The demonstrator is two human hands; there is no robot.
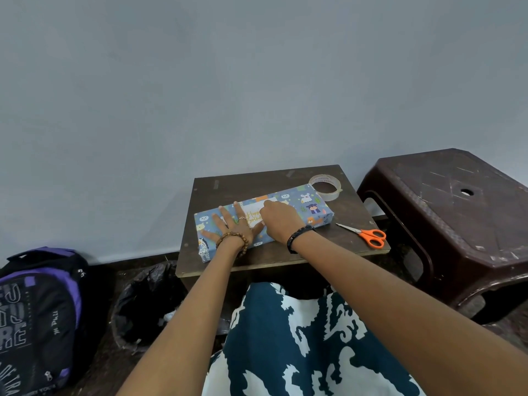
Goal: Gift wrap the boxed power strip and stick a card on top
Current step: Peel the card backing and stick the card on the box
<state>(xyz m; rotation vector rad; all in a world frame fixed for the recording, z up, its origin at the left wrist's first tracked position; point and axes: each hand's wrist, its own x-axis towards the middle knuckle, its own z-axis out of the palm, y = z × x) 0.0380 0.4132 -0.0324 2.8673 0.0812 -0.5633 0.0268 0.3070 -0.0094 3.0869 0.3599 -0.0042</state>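
Head view: wrapped box [311,208] is being pinned flat on the small table [351,235] by the outspread left hand [233,227]; at its 3 o'clock, the birthday card [253,214] is being pressed down under the curled right hand [278,221].

This looks like a plain room in a home, with a person seated low at a small dark wooden table [228,184] pushed against a bare grey-blue wall [200,81]. Left of the table, on the dark floor, stand a bin lined with a black bag [143,304] and a purple-and-black backpack [43,310]. Just right of the table sits a scuffed brown plastic stool [445,212].
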